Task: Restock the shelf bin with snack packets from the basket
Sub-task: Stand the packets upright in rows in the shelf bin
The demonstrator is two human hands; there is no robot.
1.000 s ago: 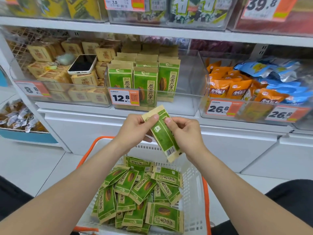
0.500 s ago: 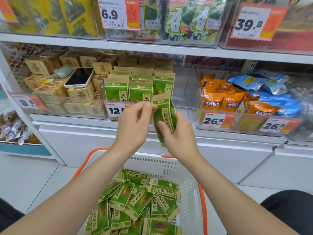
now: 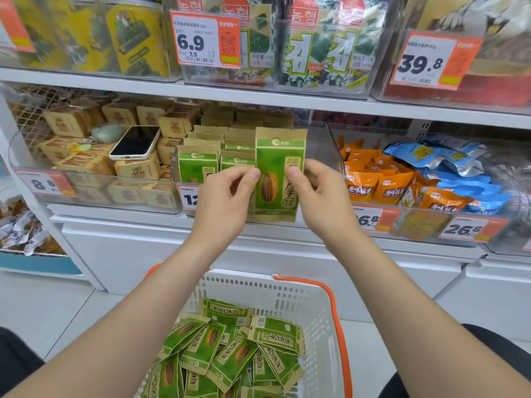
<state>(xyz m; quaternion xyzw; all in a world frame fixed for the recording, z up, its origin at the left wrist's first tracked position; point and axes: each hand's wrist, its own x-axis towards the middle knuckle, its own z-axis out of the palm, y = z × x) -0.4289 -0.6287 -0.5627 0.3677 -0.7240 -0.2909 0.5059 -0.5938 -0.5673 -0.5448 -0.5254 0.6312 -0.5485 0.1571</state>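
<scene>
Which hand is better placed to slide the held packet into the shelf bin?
Right, probably. The right hand and left hand both pinch the upright packet, but the right is beside the bin's open right end; the left is in front of stocked rows.

Shop, snack aisle. Tiers of white metal shelves above fingers. Behind and either side of fingers: clear plastic bins packed with identical packaged snacks. On bin fronts, orange-and-white printed price tags: "6.9" up-left of fingers, "39.8" up-right, "26.8" down-right. Below fingers: white slotted plastic shopping basket with orange handles.
</scene>
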